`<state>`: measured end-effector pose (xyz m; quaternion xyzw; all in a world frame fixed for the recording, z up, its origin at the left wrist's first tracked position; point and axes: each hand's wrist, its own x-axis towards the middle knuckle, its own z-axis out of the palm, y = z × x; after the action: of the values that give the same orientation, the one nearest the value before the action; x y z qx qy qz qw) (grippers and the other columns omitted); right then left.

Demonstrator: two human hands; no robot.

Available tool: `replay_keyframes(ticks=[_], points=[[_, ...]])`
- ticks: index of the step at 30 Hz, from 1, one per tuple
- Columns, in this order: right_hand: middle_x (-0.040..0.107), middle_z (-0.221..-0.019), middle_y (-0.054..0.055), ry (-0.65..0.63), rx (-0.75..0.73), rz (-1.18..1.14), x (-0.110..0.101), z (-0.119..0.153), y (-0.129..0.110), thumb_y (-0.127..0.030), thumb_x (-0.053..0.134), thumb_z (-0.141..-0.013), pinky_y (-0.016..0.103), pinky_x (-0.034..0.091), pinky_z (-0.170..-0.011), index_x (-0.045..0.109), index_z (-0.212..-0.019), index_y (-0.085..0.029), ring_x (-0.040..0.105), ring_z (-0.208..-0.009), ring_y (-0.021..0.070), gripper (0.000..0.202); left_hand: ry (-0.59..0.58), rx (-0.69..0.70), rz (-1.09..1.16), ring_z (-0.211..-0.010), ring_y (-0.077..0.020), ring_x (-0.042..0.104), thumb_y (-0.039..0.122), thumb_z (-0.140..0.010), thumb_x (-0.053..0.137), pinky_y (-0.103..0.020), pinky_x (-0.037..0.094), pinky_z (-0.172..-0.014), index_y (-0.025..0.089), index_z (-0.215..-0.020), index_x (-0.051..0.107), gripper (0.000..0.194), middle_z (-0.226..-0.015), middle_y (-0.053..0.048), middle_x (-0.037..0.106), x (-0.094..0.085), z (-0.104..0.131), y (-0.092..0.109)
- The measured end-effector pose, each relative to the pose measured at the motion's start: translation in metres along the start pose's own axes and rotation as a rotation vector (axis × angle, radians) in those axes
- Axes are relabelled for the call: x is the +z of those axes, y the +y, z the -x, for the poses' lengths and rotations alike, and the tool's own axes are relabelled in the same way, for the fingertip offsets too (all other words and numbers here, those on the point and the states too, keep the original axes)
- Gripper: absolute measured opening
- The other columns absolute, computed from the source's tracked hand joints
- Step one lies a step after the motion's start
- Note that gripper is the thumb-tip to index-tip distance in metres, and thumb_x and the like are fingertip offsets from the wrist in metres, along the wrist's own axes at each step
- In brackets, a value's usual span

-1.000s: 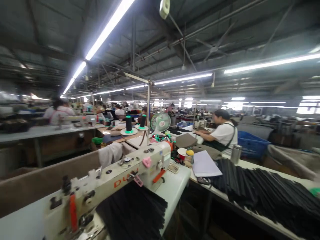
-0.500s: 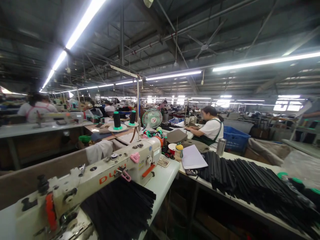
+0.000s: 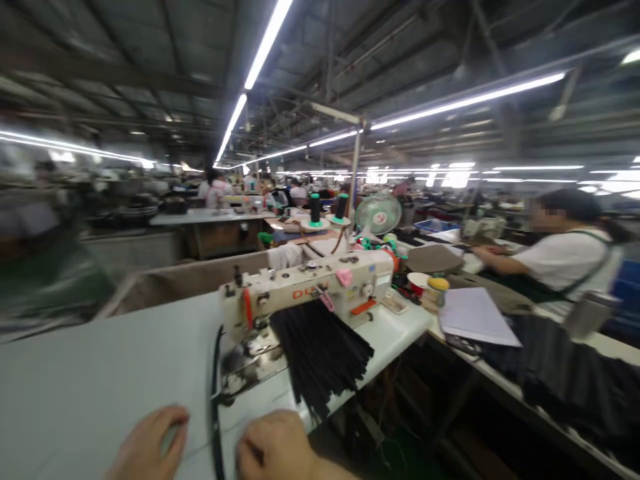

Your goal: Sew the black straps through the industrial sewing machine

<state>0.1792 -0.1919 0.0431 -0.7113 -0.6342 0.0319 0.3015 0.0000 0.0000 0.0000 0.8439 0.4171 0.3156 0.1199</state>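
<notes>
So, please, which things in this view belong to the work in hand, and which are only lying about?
Likely part of the work:
- sewing machine
- bundle of black strips at the machine
- narrow dark strip between left hand and right hand

Apparently just around:
- green fan
- white paper
- red-and-white cup
- metal flask

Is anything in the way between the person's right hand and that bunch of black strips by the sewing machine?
Nothing visible stands between the right hand and the bunch of black strips; only tabletop shows there. From the left hand, a long dark strip lies across the way.
</notes>
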Motion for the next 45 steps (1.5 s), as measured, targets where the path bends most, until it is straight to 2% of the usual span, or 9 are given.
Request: replay_keyframes(ticks=[2,7,14,22,27,31,37,43,45], points=[[0.063,-0.065,-0.001,-0.003,-0.008,-0.021,0.007,-0.001,0.003,-0.018,0.065,-0.088,0.027,0.038,-0.064,0.061,-0.069,-0.019,0.056,-0.064,0.0138,0.019,-0.019,0.044,0.060,-0.109,-0.0262,0.070,0.039,-0.091,0.052,-0.042,0.057,-0.104,0.026,-0.095,0.072,0.024,-0.109,-0.003,0.075,-0.009,0.014,-0.003],[0.066,-0.071,0.001,-0.011,-0.035,-0.084,0.006,-0.001,0.008,-0.014,0.053,-0.091,0.030,0.034,-0.069,0.059,-0.073,-0.020,0.060,-0.072,0.0165,0.020,-0.072,0.042,0.103,-0.112,-0.0276,0.065,0.038,-0.096,0.054,-0.050,0.053,-0.106,0.023,-0.100,0.067,0.021,-0.112,-0.009,0.070,-0.017,0.012,0.024],[0.063,-0.071,-0.003,-0.150,0.096,-0.182,-0.030,-0.011,0.007,-0.021,0.054,-0.098,0.024,0.037,-0.063,0.061,-0.076,-0.021,0.060,-0.067,0.0132,0.023,-0.138,0.088,0.133,-0.125,-0.0294,0.060,0.030,-0.090,0.066,-0.051,0.051,-0.113,0.023,-0.117,0.066,0.028,-0.128,-0.010,0.067,-0.014,0.010,0.045],[0.069,-0.111,0.011,-0.123,0.326,0.351,-0.083,-0.069,0.044,-0.026,0.054,-0.104,0.033,0.047,-0.088,0.068,-0.114,-0.015,0.069,-0.102,0.0259,0.021,-0.122,0.107,0.255,-0.130,-0.0292,0.060,0.042,-0.103,0.050,-0.051,0.049,-0.118,0.019,-0.130,0.065,0.039,-0.137,-0.015,0.063,0.012,-0.035,0.057],[0.070,-0.113,0.017,-0.145,0.366,0.409,-0.080,-0.100,0.062,-0.027,0.061,-0.101,0.033,0.050,-0.086,0.065,-0.117,-0.007,0.072,-0.104,0.0295,0.026,-0.090,0.027,0.214,-0.123,-0.0319,0.063,0.040,-0.105,0.040,-0.054,0.050,-0.115,0.014,-0.117,0.068,0.040,-0.126,-0.018,0.066,0.021,-0.066,0.059],[0.071,-0.113,0.018,-0.173,0.387,0.419,-0.073,-0.110,0.065,-0.019,0.060,-0.098,0.032,0.052,-0.080,0.063,-0.117,-0.008,0.074,-0.100,0.0290,0.022,-0.144,0.097,0.246,-0.125,-0.0285,0.063,0.040,-0.106,0.042,-0.050,0.050,-0.117,0.020,-0.118,0.069,0.036,-0.129,-0.014,0.067,0.023,-0.059,0.064],[0.071,-0.109,0.024,-0.182,0.413,0.399,-0.068,-0.113,0.062,-0.006,0.047,-0.095,0.036,0.053,-0.078,0.066,-0.112,-0.004,0.075,-0.099,0.0338,0.025,-0.158,0.100,0.233,-0.128,-0.0298,0.062,0.029,-0.099,0.056,-0.052,0.048,-0.119,0.020,-0.122,0.069,0.028,-0.134,-0.013,0.066,0.033,-0.050,0.058],[0.072,-0.116,0.021,-0.141,0.464,0.175,-0.081,-0.108,0.066,-0.010,0.047,-0.095,0.037,0.054,-0.092,0.062,-0.131,-0.004,0.073,-0.106,0.0293,0.039,-0.161,-0.016,0.264,-0.141,-0.0308,0.054,0.008,-0.085,0.056,-0.055,0.039,-0.126,0.016,-0.123,0.069,0.040,-0.140,-0.015,0.064,0.046,-0.084,0.039],[0.075,-0.101,0.013,-0.154,0.491,0.060,-0.085,-0.096,0.068,-0.017,0.047,-0.095,0.032,0.058,-0.082,0.061,-0.134,-0.007,0.075,-0.089,0.0230,0.042,-0.166,-0.022,0.269,-0.142,-0.0317,0.053,0.009,-0.085,0.056,-0.056,0.035,-0.128,0.013,-0.119,0.070,0.037,-0.136,-0.017,0.066,0.049,-0.100,0.035]])
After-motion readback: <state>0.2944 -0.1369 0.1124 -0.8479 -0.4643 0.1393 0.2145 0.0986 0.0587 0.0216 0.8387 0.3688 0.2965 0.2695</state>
